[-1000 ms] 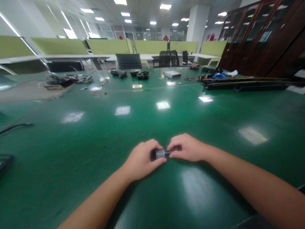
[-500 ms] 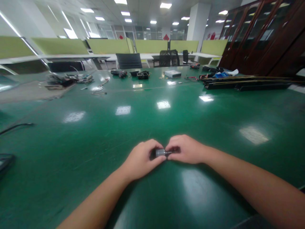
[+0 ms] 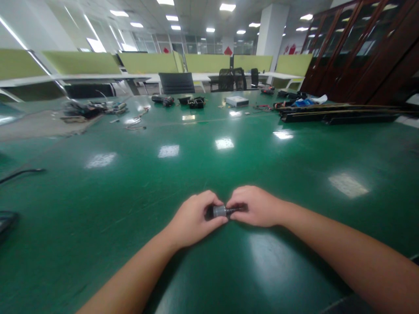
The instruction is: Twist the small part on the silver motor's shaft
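Observation:
My left hand point(image 3: 194, 219) curls its thumb and fingers round a small grey-and-black cylinder point(image 3: 219, 211), which lies low over the green table. At the cylinder's right end is a thin dark shaft point(image 3: 231, 211). The fingertips of my right hand point(image 3: 253, 206) close on that shaft from the right. Both hands nearly meet at the cylinder. Its left end is dark and partly hidden in my left palm, and the shaft's far end disappears among my right fingers. The exact kind of this part cannot be made out.
The glossy green table point(image 3: 131, 183) spreads around my hands. A black cable point(image 3: 22, 174) enters from the left. Across the far side stand a power drill point(image 3: 163, 100), black parts point(image 3: 195, 102), a pale box point(image 3: 237, 101) and long dark strips point(image 3: 340, 114).
The cylinder and my left hand have shifted very slightly left, and a little more of the shaft shows between the hands. Both grips look the same.

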Demonstrator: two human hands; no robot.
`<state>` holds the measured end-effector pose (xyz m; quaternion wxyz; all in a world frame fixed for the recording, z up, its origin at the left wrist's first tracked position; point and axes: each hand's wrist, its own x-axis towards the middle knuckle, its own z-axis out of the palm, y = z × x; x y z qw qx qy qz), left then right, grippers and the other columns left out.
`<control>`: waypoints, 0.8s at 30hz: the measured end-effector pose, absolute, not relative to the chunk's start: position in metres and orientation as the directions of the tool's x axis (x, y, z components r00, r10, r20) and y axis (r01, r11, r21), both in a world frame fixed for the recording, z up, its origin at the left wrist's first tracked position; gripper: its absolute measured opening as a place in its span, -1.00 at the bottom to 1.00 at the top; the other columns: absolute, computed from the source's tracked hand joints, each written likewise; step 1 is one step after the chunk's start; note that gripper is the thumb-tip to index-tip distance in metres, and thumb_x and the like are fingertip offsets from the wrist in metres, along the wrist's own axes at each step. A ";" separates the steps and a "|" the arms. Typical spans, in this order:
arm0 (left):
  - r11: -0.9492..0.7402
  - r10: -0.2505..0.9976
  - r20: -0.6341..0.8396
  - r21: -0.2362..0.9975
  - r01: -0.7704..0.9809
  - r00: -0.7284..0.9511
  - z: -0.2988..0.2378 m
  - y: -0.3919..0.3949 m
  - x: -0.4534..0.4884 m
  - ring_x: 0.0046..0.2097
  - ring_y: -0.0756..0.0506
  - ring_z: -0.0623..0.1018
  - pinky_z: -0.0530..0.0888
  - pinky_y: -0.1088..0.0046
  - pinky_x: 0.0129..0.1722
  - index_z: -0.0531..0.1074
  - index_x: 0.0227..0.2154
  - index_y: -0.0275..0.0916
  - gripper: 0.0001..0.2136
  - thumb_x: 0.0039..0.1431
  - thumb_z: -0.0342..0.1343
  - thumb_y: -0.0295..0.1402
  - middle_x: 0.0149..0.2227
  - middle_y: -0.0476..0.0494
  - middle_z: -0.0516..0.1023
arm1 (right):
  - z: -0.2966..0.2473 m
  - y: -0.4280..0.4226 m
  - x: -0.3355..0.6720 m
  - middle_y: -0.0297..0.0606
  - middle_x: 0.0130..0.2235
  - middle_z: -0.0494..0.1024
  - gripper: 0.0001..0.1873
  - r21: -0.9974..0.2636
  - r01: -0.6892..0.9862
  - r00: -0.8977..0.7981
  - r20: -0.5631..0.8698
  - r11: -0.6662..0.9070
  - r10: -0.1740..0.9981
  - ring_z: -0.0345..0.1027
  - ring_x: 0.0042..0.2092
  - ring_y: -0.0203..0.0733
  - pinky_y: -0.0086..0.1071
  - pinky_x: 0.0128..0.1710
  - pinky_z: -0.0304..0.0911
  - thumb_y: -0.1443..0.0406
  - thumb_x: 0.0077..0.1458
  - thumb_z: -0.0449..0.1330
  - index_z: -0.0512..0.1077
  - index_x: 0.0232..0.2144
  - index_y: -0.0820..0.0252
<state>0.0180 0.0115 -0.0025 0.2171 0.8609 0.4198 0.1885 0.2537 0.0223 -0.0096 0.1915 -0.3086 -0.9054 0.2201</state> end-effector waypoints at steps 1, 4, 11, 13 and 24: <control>-0.552 0.806 0.141 0.531 0.643 0.575 -0.003 0.011 0.018 -0.31 -0.09 0.50 0.37 0.42 -0.31 0.51 -0.26 -0.17 -0.82 0.10 0.30 -0.24 -0.32 -0.03 0.54 | -0.010 0.022 0.254 -0.25 -0.28 0.57 -0.83 -0.518 0.473 -0.736 0.213 0.713 0.643 0.40 -0.23 -0.20 -0.35 -0.20 0.22 0.30 0.14 0.28 0.57 -0.19 0.20; -0.548 0.808 0.135 0.530 0.647 0.574 -0.002 0.011 0.018 -0.31 -0.09 0.50 0.37 0.43 -0.32 0.51 -0.26 -0.17 -0.81 0.10 0.30 -0.23 -0.33 -0.03 0.55 | -0.010 0.022 0.254 -0.24 -0.27 0.58 -0.82 -0.520 0.469 -0.738 0.215 0.714 0.640 0.41 -0.22 -0.19 -0.35 -0.18 0.23 0.29 0.14 0.28 0.57 -0.18 0.19; -0.508 0.835 0.121 0.542 0.669 0.536 -0.003 0.012 0.020 -0.32 -0.08 0.49 0.35 0.43 -0.35 0.50 -0.20 -0.19 -0.80 0.17 0.24 -0.23 -0.29 -0.06 0.54 | -0.012 0.023 0.254 -0.18 -0.19 0.58 -0.77 -0.521 0.468 -0.713 0.254 0.713 0.654 0.41 -0.14 -0.15 -0.30 -0.10 0.28 0.33 0.13 0.28 0.55 -0.13 0.21; -0.503 0.839 0.122 0.543 0.672 0.530 -0.004 0.012 0.020 -0.32 -0.09 0.49 0.35 0.44 -0.36 0.50 -0.20 -0.19 -0.79 0.16 0.25 -0.22 -0.29 -0.07 0.54 | -0.012 0.023 0.255 -0.18 -0.19 0.58 -0.77 -0.519 0.471 -0.712 0.254 0.713 0.655 0.40 -0.13 -0.14 -0.29 -0.10 0.28 0.34 0.13 0.28 0.54 -0.12 0.20; -0.504 0.839 0.118 0.539 0.675 0.531 -0.003 0.011 0.021 -0.32 -0.09 0.50 0.35 0.43 -0.36 0.49 -0.20 -0.19 -0.78 0.15 0.26 -0.21 -0.28 -0.07 0.55 | -0.013 0.023 0.255 -0.21 -0.22 0.58 -0.83 -0.512 0.470 -0.714 0.257 0.719 0.651 0.40 -0.17 -0.17 -0.31 -0.12 0.27 0.35 0.19 0.24 0.56 -0.15 0.21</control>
